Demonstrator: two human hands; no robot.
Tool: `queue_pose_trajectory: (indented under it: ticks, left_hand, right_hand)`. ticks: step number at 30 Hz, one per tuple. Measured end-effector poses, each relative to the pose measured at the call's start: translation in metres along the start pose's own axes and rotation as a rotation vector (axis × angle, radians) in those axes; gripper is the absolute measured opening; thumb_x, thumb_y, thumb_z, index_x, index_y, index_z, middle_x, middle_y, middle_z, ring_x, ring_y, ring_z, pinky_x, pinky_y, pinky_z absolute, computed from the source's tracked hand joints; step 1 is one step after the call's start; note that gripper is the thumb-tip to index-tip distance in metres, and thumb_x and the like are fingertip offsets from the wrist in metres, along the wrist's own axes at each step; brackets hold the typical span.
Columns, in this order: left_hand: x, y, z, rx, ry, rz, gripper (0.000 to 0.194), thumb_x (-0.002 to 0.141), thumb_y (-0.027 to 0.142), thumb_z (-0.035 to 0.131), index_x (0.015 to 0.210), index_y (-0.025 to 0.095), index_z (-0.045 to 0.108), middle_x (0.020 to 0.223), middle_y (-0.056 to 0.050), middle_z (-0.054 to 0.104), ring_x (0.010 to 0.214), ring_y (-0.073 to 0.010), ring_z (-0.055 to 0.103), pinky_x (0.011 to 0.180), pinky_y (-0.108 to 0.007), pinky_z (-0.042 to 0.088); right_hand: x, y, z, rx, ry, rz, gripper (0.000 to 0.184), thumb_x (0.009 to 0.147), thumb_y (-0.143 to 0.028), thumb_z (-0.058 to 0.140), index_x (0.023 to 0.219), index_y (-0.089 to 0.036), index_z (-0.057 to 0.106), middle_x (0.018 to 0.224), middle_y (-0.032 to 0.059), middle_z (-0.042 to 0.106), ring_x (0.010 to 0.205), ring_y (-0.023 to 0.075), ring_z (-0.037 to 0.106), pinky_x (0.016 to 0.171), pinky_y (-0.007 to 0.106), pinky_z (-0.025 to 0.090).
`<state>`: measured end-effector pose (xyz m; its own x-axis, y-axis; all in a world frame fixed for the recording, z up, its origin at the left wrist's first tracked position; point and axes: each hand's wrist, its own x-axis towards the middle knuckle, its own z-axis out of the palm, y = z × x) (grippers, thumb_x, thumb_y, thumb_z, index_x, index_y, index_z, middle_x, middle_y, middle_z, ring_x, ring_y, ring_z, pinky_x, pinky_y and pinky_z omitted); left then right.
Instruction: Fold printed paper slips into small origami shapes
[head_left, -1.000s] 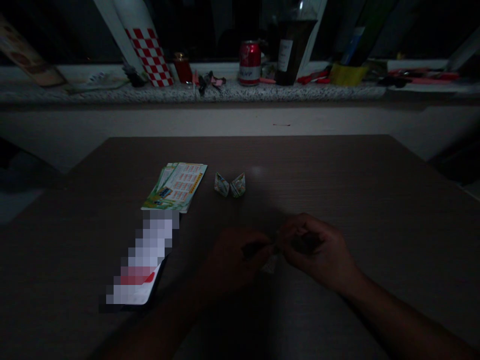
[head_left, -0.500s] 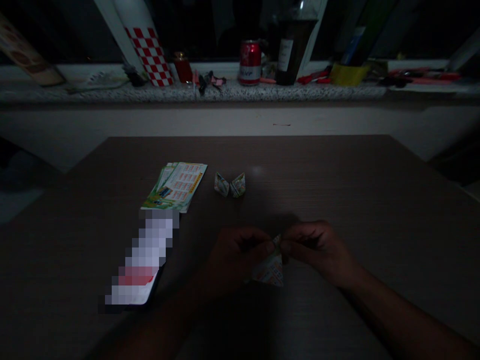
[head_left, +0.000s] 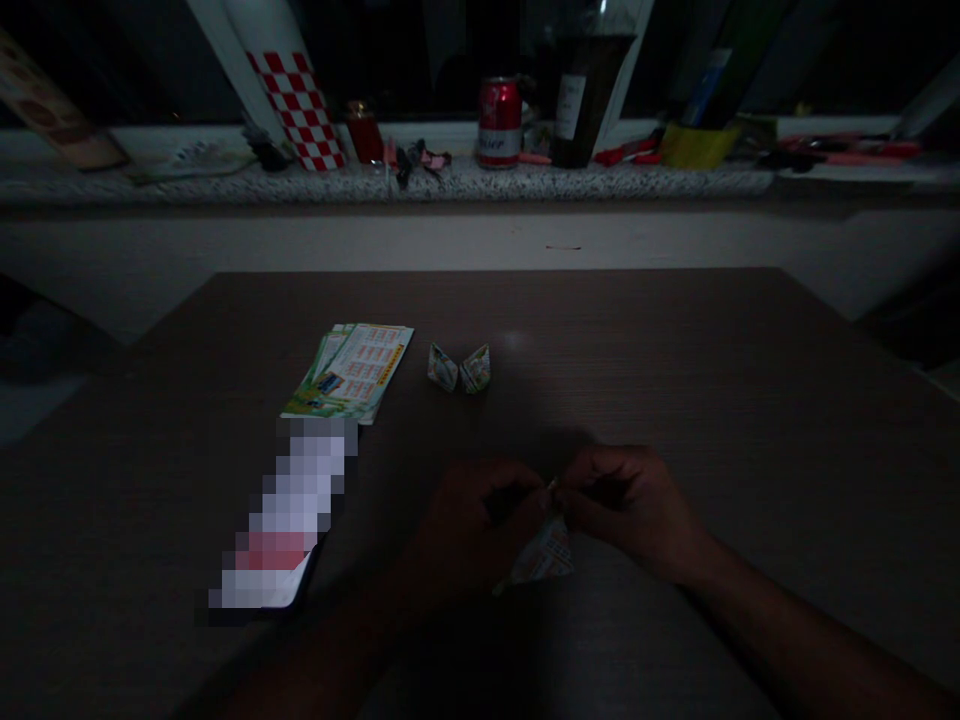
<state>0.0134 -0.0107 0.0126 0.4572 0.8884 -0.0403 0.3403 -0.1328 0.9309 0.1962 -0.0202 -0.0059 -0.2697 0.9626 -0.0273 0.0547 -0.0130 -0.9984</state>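
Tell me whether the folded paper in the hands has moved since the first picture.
Yes: the folded paper now reaches lower in the view, farther from the table's far edge.

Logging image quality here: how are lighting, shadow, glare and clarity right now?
Head view: dim overall, left hand and right hand in gloom; head view: folded paper poorly lit, its print hard to read; head view: faint bright patch on the table beyond the hands; head view: mosaic blocks covering most of the phone.
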Motion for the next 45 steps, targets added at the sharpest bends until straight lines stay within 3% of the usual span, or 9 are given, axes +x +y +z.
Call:
queue_pose_trajectory:
  ticks: [7,10,15,20,27,40,45]
  left_hand:
    - [-0.001,-0.008,0.001,-0.248,-0.122,-0.067,0.023,0.085,0.031,0.056,0.073,0.014,0.064,0.061,0.002,0.053,0.053,-0.0075,0.043,0.049,-0.018,0.032]
    - [-0.001,-0.011,0.001,-0.267,-0.139,-0.076,0.023,0.086,0.031,0.056,0.074,0.013,0.064,0.061,0.003,0.052,0.053,-0.0071,0.042,0.049,-0.018,0.031]
    - [0.0,-0.004,0.003,-0.171,-0.153,-0.042,0.024,0.084,0.031,0.056,0.068,0.013,0.062,0.057,0.004,0.047,0.052,-0.0074,0.04,0.047,-0.018,0.029]
    - [-0.001,-0.001,0.008,-0.016,-0.118,0.089,0.024,0.085,0.026,0.054,0.064,0.014,0.059,0.059,0.003,0.049,0.054,-0.008,0.043,0.051,-0.02,0.03]
    - [-0.001,-0.003,0.012,0.04,-0.009,0.105,0.023,0.085,0.024,0.053,0.065,0.015,0.058,0.059,0.003,0.051,0.055,-0.0089,0.045,0.052,-0.02,0.032]
    - [0.0,-0.004,0.011,0.091,0.057,0.1,0.019,0.084,0.021,0.055,0.067,0.015,0.063,0.061,0.002,0.056,0.056,-0.0097,0.048,0.054,-0.021,0.035]
    - [0.0,-0.005,0.011,0.047,0.014,0.107,0.018,0.083,0.021,0.055,0.066,0.015,0.061,0.059,0.002,0.054,0.055,-0.0091,0.047,0.052,-0.02,0.034]
  right_hand:
    - [-0.001,0.0,-0.005,0.103,-0.187,0.031,0.015,0.081,-0.025,0.06,0.071,-0.014,0.06,0.059,0.0002,0.059,0.052,0.0092,0.052,0.049,0.02,0.04]
    - [-0.001,-0.001,-0.006,0.06,-0.21,0.03,0.013,0.08,-0.023,0.059,0.07,-0.014,0.06,0.057,0.0,0.058,0.05,0.009,0.051,0.047,0.02,0.039]
    - [-0.002,-0.002,-0.003,-0.063,-0.143,0.022,0.01,0.07,-0.015,0.058,0.059,-0.015,0.057,0.05,-0.0033,0.05,0.044,0.0068,0.041,0.042,0.018,0.031]
    - [-0.003,0.002,0.002,-0.076,-0.036,-0.041,0.015,0.067,-0.015,0.053,0.052,-0.016,0.055,0.045,-0.0045,0.043,0.041,0.0062,0.035,0.039,0.019,0.025]
    - [-0.003,0.002,0.011,-0.053,0.117,-0.063,0.012,0.066,-0.014,0.057,0.054,-0.018,0.054,0.052,-0.0024,0.049,0.048,0.009,0.042,0.044,0.021,0.034]
    - [-0.002,0.0,0.011,0.008,0.049,0.006,0.014,0.056,-0.005,0.058,0.059,-0.018,0.052,0.052,-0.0061,0.047,0.045,0.0061,0.037,0.041,0.018,0.027]
    - [-0.001,-0.001,0.009,0.049,0.049,-0.037,0.01,0.061,-0.013,0.057,0.055,-0.018,0.051,0.051,-0.005,0.046,0.045,0.0064,0.037,0.042,0.019,0.029]
